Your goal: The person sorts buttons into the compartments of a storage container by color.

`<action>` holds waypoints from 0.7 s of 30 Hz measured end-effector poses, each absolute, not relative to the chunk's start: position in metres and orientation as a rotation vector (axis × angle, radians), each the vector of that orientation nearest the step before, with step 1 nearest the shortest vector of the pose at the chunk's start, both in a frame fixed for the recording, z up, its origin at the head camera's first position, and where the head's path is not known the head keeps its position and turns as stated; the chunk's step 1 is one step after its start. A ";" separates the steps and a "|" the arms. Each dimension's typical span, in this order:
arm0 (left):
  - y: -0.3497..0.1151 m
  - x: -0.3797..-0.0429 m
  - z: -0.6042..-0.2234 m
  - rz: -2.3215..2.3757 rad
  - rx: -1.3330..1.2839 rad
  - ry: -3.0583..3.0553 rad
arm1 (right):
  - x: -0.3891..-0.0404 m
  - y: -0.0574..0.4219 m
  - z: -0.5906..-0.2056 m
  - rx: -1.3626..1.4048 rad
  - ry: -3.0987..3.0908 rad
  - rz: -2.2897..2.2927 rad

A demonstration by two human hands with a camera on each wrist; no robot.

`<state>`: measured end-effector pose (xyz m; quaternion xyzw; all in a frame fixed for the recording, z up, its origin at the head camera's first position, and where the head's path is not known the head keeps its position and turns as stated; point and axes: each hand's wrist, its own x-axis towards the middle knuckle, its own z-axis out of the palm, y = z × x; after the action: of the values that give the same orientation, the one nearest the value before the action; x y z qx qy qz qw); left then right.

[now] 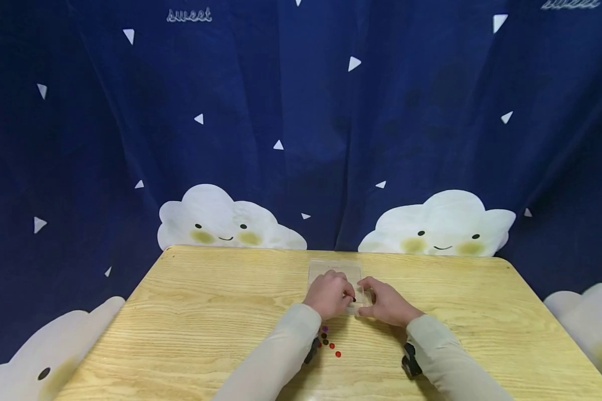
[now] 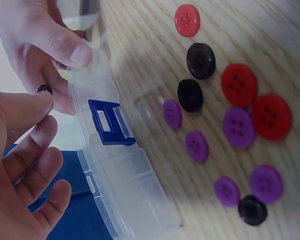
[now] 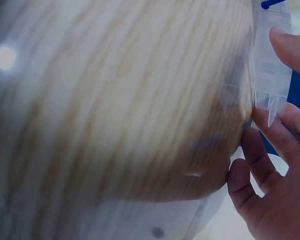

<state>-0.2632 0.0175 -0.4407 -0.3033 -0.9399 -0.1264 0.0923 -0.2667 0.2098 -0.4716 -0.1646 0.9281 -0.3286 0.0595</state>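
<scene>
A clear plastic box (image 2: pixel 132 185) with a blue latch (image 2: pixel 110 122) sits on the table, its lid (image 1: pixel 333 267) folded back. Between thumb and forefinger, my left hand (image 1: pixel 329 295) pinches a small black button (image 2: pixel 45 89) over the box. The right hand (image 1: pixel 388 305) grips the box's right end, thumb on the near side and fingers (image 3: pixel 277 132) at the far side. Loose buttons lie in front of the box: red ones (image 2: pixel 239 85), black ones (image 2: pixel 200 60) and purple ones (image 2: pixel 239 128). What lies inside the box is mostly hidden by my hands.
The wooden table (image 1: pixel 221 312) reaches back to a dark blue curtain (image 1: pixel 301 111) printed with clouds and triangles. Dark wrist straps (image 1: pixel 410 359) show beneath the sleeves. Several loose buttons lie partly behind the left forearm in the head view.
</scene>
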 end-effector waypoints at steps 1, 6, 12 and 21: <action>0.017 -0.263 -0.441 -0.374 -0.900 -2.796 | -0.267 0.210 -0.472 -0.496 2.810 -0.992; 0.013 -0.263 -0.440 -0.373 -0.896 -2.807 | -0.267 0.208 -0.471 -0.486 2.814 -0.989; 0.015 -0.264 -0.444 -0.388 -0.920 -2.785 | -0.265 0.211 -0.469 -0.499 2.813 -0.994; 0.005 -0.265 -0.441 -0.414 -0.911 -2.789 | -0.268 0.209 -0.473 -0.516 2.811 -0.987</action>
<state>-0.2646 0.0054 -0.4406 -0.3064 -0.9374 -0.1393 0.0893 -0.2678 0.2086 -0.4734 -0.1704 0.9281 -0.3257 0.0588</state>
